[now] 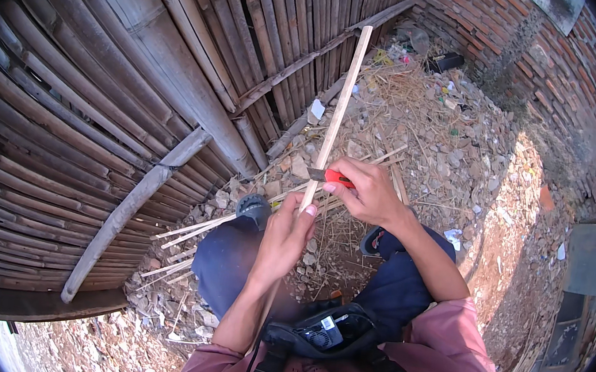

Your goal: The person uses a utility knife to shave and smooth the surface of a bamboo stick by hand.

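Observation:
A long pale bamboo strip (341, 110) runs from my lap up and away, slightly tilted to the right. My left hand (290, 231) is closed around its lower part, thumb laid along the strip. Just above, my right hand (369, 190) grips a utility knife with a red handle (339, 179). The knife's dark blade (316, 174) lies across the strip, touching it or very close to it. Below my left hand, the strip's lower end passes beside my forearm and is partly hidden.
More thin bamboo strips (193, 231) lie on the rubble ground around my feet. A bamboo slat wall (151, 59) with thick poles stands at the left. A brick wall (546, 75) closes the far right. A black pouch (326, 329) sits at my waist.

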`<state>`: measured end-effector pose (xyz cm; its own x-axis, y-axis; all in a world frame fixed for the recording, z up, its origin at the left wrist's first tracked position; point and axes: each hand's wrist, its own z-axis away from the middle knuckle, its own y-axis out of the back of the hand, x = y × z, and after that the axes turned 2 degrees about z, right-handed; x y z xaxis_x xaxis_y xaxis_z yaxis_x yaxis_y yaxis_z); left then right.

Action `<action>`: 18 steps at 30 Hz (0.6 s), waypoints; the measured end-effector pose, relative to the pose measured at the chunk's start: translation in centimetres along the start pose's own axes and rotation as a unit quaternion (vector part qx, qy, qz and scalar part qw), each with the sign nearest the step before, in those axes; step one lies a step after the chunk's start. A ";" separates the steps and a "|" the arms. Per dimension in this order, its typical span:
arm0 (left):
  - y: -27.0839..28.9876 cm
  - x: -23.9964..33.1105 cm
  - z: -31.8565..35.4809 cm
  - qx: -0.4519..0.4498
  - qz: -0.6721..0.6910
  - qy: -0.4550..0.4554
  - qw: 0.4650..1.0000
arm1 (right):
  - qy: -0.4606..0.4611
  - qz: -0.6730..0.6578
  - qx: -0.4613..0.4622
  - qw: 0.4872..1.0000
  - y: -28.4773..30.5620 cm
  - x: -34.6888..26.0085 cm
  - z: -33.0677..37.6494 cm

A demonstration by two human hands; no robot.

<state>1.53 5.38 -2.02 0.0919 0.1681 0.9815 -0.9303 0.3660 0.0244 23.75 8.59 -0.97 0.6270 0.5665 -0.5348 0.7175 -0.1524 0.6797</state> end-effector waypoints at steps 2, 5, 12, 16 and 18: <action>0.0 -0.3 -0.1 0.010 -0.017 -0.034 0.999 | 0.006 0.002 -0.010 1.000 -0.2 -0.2 0.0; 0.1 -0.7 -0.1 0.017 -0.050 -0.060 0.997 | 0.022 0.006 -0.024 0.999 -0.2 -0.9 -0.1; 0.2 -0.6 -0.1 0.026 0.020 -0.008 0.999 | 0.046 0.016 -0.049 0.998 -0.9 -0.7 0.4; 0.2 -0.9 -0.1 0.042 -0.039 -0.057 0.997 | 0.064 0.017 -0.035 0.997 -1.4 -0.7 0.5; 0.3 -1.3 -0.4 0.035 -0.045 -0.088 0.994 | 0.065 0.020 -0.036 0.997 -1.4 -0.8 0.5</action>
<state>1.30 5.60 -3.31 0.1177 -0.0278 0.9927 -0.9441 0.3068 0.1205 22.38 7.96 -1.72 0.6064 0.6622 -0.4401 0.6660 -0.1207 0.7361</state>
